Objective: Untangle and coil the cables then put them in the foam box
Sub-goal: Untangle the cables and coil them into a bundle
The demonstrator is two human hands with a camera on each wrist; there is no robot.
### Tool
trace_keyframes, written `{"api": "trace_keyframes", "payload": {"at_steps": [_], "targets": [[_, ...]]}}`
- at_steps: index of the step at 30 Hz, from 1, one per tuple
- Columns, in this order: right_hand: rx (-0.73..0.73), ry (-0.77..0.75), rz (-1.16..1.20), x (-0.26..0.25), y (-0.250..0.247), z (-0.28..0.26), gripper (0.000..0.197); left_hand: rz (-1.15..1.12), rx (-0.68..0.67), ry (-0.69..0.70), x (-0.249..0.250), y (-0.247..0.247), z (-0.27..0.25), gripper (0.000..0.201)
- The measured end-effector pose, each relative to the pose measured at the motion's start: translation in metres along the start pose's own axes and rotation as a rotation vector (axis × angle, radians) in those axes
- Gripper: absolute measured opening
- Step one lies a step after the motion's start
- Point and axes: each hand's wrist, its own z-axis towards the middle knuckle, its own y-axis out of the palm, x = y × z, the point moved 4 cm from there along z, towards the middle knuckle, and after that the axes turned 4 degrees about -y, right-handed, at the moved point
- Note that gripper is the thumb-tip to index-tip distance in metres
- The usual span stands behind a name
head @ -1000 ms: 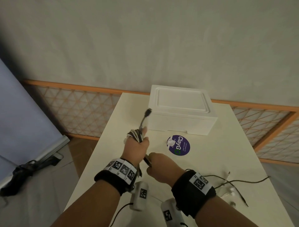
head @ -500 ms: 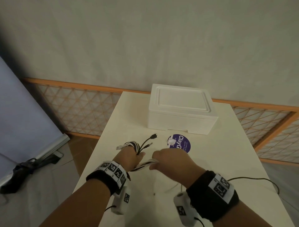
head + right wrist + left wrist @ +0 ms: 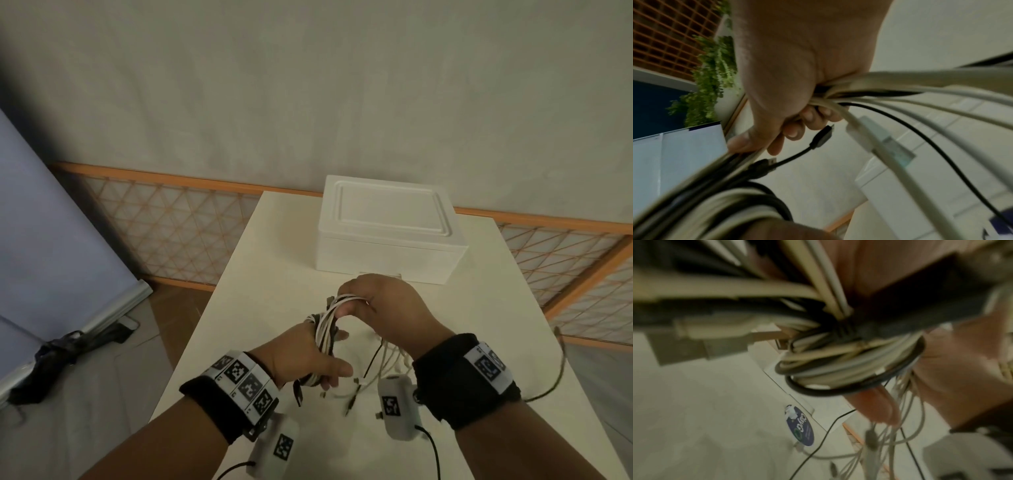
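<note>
We have the cables (image 3: 324, 329), a mix of white and black leads, wound in loops around our left hand (image 3: 301, 356), whose fingers stay fairly straight inside the loops while the thumb sits against the bundle. Our right hand (image 3: 383, 308) is curled tight around a fistful of the same strands just above, over the table (image 3: 479, 342). The bundle is held in the air, near the front of the foam box (image 3: 390, 233).

By our judgement these leads are light, limp and a little springy, so the loops will try to open once pressure drops. The best hold looks to be across the whole coil at one point, pinching every turn together, not on a single strand or a plug. Several loose tails with connectors (image 3: 352, 401) dangle below our hands, and these could snag on one another or on the wrist cameras.

Around us, a thin black cable (image 3: 555, 373) trails off the right side of the table. A purple round sticker (image 3: 800, 426) lies on the table between us and the box. The box lid (image 3: 390, 212) is on, so it stands in the way of stowing anything. An orange lattice fence (image 3: 164, 219) runs behind the table.
</note>
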Motion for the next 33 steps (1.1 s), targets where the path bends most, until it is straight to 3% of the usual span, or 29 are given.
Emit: {"api": "trace_keyframes", "payload": {"at_steps": [4, 7, 9, 11, 12, 14, 16, 18, 20, 22, 25, 33], "targets": [[-0.128, 0.102, 0.307, 0.013, 0.01, 0.003, 0.012, 0.067, -0.104, 0.005, 0.005, 0.013, -0.006, 0.018], [-0.188, 0.199, 0.447, 0.023, 0.016, 0.002, 0.019, 0.1, -0.088, 0.001, 0.003, 0.022, -0.006, 0.012], [-0.179, 0.241, 0.31, 0.035, 0.019, 0.002, 0.045, 0.102, -0.05, 0.002, -0.002, 0.025, -0.003, 0.013], [-0.114, 0.23, -0.086, 0.045, 0.015, 0.001, 0.076, 0.085, 0.052, -0.019, -0.009, 0.02, 0.001, 0.022], [-0.042, 0.209, -0.266, 0.048, 0.011, -0.001, 0.077, 0.072, 0.112, -0.037, -0.013, 0.015, 0.003, 0.024], [0.178, 0.066, -0.376, 0.034, 0.001, -0.008, 0.058, 0.025, 0.197, -0.065, -0.02, 0.006, 0.006, 0.021], [0.333, -0.182, -0.336, 0.007, 0.004, -0.015, 0.048, -0.032, 0.24, -0.091, -0.025, -0.001, 0.009, 0.017], [0.258, -0.407, -0.338, -0.013, 0.024, -0.019, 0.041, -0.003, 0.256, -0.081, -0.023, -0.003, 0.011, 0.016], [0.167, -0.481, -0.383, -0.014, 0.043, -0.019, 0.03, 0.159, 0.253, -0.043, -0.018, -0.001, 0.014, 0.018], [0.218, -0.418, -0.432, -0.002, 0.045, -0.017, 0.021, 0.32, 0.235, 0.001, -0.014, 0.002, 0.012, 0.007], [0.238, -0.249, -0.486, 0.016, 0.044, -0.017, 0.019, 0.578, 0.244, 0.042, -0.012, -0.006, 0.007, 0.016], [-0.046, 0.262, -0.58, 0.061, 0.07, -0.033, 0.012, 1.222, 0.35, 0.058, -0.003, -0.051, 0.008, 0.016]]}}
